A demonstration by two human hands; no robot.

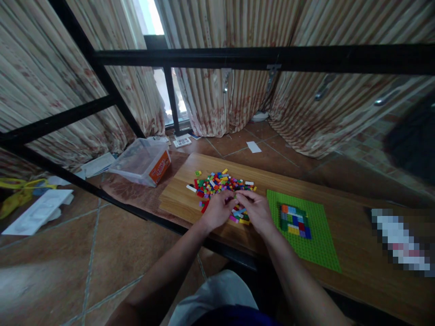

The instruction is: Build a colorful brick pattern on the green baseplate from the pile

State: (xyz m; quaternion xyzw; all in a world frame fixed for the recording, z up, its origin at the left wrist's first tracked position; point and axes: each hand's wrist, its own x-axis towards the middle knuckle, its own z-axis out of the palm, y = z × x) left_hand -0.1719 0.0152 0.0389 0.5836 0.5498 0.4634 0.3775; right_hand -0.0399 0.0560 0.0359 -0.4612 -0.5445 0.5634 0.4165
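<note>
Over a heap of small coloured toy bricks (214, 182), my left hand (219, 209) and my right hand (256, 210) meet at the fingertips. Both hands are closed in a pinch. Whatever sits between the fingers is too small and too covered to make out. Bricks of many colours show around and beneath the hands. To the right of my right hand lies a green studded baseplate (321, 235), bearing a flat block of red, blue, yellow, white, orange and green bricks (295, 221).
The wooden bench (185, 176) carries the bricks and baseplate. A clear plastic bin (136, 158) with an orange label stands beyond its left end. A blurred-out pale item (401, 242) lies at right. A black metal frame (217, 59) and curtains (204, 99) stand behind.
</note>
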